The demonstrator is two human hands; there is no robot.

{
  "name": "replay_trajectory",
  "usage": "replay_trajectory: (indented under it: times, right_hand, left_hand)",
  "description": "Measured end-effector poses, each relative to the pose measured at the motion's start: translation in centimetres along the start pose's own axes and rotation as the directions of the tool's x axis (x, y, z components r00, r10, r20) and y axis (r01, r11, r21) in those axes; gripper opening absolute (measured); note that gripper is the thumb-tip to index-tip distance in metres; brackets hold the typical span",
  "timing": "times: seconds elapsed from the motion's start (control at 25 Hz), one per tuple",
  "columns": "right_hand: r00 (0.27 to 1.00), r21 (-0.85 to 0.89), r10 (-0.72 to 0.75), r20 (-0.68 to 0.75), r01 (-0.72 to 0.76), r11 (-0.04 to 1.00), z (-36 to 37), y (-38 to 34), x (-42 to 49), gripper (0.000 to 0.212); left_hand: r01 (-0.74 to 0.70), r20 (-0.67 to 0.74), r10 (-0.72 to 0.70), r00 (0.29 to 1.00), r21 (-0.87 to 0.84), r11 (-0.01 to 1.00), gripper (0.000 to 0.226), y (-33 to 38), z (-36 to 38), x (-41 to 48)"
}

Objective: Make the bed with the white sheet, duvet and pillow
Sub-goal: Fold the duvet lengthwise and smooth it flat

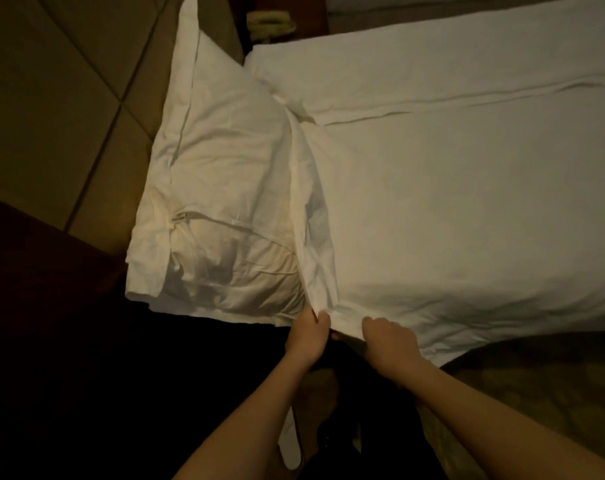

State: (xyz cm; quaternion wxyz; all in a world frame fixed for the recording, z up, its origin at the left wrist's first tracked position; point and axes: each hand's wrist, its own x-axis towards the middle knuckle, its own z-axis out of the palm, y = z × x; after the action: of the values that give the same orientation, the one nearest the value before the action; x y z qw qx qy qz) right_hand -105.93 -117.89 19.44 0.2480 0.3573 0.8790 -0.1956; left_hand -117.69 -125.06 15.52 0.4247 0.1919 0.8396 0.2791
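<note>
Your largest piece, the broad white duvet, lies spread over the bed to the right of the pillow. It is mostly flat, with one long crease running away from the pillow's far end. You cannot tell whether a separate white sheet shows anywhere, because everything right of the pillow reads as one pale surface.

The plump white fabric pillow is rumpled, with a flat border along its left side and a seam line across its near end. Left of the pillow is the beige tiled floor.

Touching the pillow's right side is the turned-back fold of the duvet, a wrinkled band running the pillow's whole length.

Just below the pillow's near right corner, your right hand has its fingers curled down over the duvet's near edge and holds it. Your left hand, closer to the pillow's corner, pinches the end of the fold between thumb and fingers.

By the look of it, you are well along. The duvet is laid and the pillow is at the head of the bed. What seems left is to pull this fold straight, smooth the wrinkles beside the pillow, then plump and square the pillow itself.
</note>
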Motion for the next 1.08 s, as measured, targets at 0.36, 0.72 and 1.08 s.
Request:
replay_trajectory:
  times: [0.36,0.72,1.08]
  right_hand:
    - [0.983,0.068,-0.070,-0.167,0.082,0.994,-4.9,6.4,1.9,0.027]
    - [0.970,0.355,-0.065,-0.234,0.148,0.923,-10.0,12.9,5.6,0.035]
    - [0.989,0.669,-0.067,-0.130,0.138,0.731,-17.2,8.9,14.9,0.038]
  left_hand:
    - [-0.722,0.329,0.741,0.586,0.627,0.292,0.044,6.0,0.1,1.2]
    - [-0.619,0.076,0.818,0.570,0.695,0.367,0.025,12.8,0.5,5.3]
    - [-0.392,-0.407,0.683,0.607,0.594,0.703,0.018,18.2,-4.8,12.0]
